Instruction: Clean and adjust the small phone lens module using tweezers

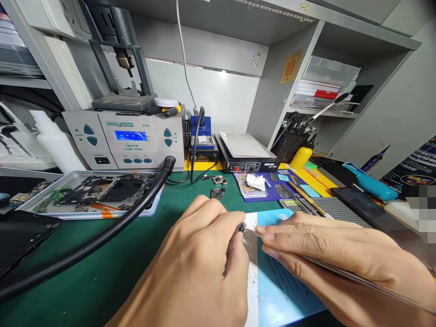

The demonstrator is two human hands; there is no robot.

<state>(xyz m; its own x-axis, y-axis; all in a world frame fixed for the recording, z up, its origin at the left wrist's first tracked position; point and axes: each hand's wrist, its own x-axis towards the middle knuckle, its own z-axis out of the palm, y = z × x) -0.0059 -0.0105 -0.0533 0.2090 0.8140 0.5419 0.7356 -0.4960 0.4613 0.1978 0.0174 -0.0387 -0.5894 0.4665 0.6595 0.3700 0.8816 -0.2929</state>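
Over the blue-and-white sheet (289,290), my left hand (200,259) pinches a small dark electronic part (241,227) between thumb and index finger. Most of that part is hidden by the fingers. My right hand (316,250) is closed around thin metal tweezers (347,273), whose tip meets the small part or lies right beside it. Just beyond my left hand, a camera module (217,194) and a small metal bracket (218,180) lie on the green mat (112,268).
A thick black hose (136,213) curves across the left from the hot-air station (129,136). Behind it sits a tray (78,215) of circuit boards. A heating plate (252,154) stands at the back. Hand tools (306,197) and a dark phone screen (371,218) lie at right.
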